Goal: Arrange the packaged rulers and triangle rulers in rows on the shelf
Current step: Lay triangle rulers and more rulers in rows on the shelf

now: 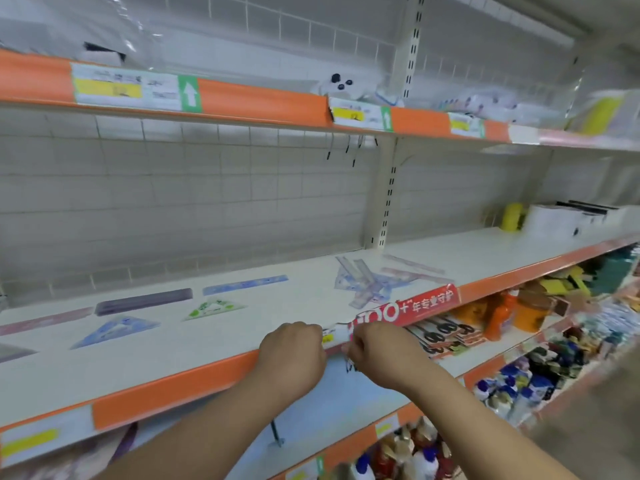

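Rulers on shelf [298, 306]: back row is pink ruler [45, 320], purple ruler [143, 301], blue ruler [244, 285], end to end w/ gaps. Front row is blue triangle [116, 330] and green triangle [214, 309]. Unsorted pile [363, 282] lies further right, packs crossed over each other, near the front lip. Two more pink ones [412, 268] just behind it.

Left hand [292, 355] and right hand [377, 355] are both at the lip, close together, fingers curled, knuckles up. Seem to be at the end of the red strip [408, 311], but fingertips are hidden, so can't tell what they hold, if anything. Not on any ruler afaict.

Risks imo:
- Pile is near the edge and the packs look slick. A tug on the strip or a careless reach could slide them off onto the bottles [498, 317] below.
- Strip end looks ragged, so more pull may tear it.
- Rows sit slightly skewed. Adding more w/o squaring up first compounds the drift.
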Demonstrator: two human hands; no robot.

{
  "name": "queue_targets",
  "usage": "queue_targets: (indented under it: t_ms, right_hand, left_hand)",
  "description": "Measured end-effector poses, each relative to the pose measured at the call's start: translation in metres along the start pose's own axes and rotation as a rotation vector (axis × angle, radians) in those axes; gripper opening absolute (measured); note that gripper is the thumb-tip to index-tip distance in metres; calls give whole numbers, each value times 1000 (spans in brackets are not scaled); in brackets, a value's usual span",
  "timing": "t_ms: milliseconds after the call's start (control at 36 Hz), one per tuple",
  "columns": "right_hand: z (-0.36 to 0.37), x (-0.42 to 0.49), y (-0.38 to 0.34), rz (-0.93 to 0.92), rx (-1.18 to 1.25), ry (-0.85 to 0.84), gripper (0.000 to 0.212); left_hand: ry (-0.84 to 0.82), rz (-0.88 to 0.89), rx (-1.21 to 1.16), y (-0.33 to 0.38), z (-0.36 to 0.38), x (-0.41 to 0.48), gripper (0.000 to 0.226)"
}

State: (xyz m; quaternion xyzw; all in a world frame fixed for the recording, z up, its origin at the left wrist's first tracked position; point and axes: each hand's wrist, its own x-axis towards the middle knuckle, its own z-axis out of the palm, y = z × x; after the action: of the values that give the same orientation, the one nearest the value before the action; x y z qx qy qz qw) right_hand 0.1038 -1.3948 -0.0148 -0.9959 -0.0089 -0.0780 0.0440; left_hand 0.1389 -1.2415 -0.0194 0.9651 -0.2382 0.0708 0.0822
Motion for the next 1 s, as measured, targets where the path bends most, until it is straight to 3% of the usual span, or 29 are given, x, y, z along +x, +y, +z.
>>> queue_targets:
  t_ms: [167,333,833,1000]
  right_hand:
    - [-2,-9,52,3,37,-12,35]
    - [-4,0,84,38,38,-5,43]
    - [-12,94,162,195,42,44,23]
    - [2,118,190,189,56,29,36]
  left_hand:
    - [-8,11,11,48,8,13,22]
    - [-7,36,33,72,11,43,21]
    - [-10,111,-27,77,31,189,18]
    - [-70,90,-26,82,48,218,15]
